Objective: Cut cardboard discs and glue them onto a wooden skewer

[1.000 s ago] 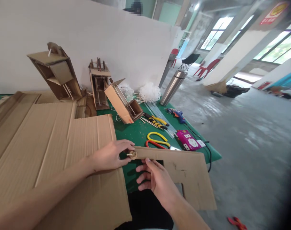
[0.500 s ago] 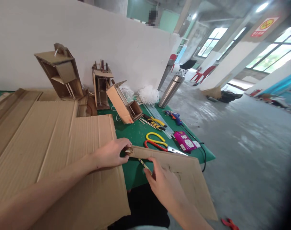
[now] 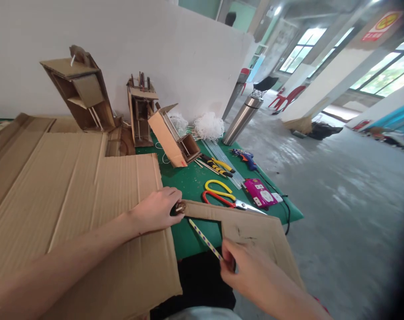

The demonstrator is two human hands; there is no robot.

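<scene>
My left hand is closed, its fingertips pinching a small round cardboard disc with a short white stick poking out of it. The disc sits at the narrow end of a notched cardboard piece, which bears a few dark marks. In my closed right hand is a pale yellow pencil with purple spots; its far end points toward the disc across the notch. Beneath my left forearm lies a large cardboard sheet. Scissors with red and yellow handles rest just beyond the notched piece.
Cardboard constructions stand along the white wall, one lying tilted. Yellow-black pliers, clear glue sticks, a glue gun, a purple power strip and a steel flask occupy the green table's right side.
My right hand has moved right and toward me with the pencil, off the narrow cardboard strip, uncovering the notch. My left hand stays at the disc. The view has shifted slightly.
</scene>
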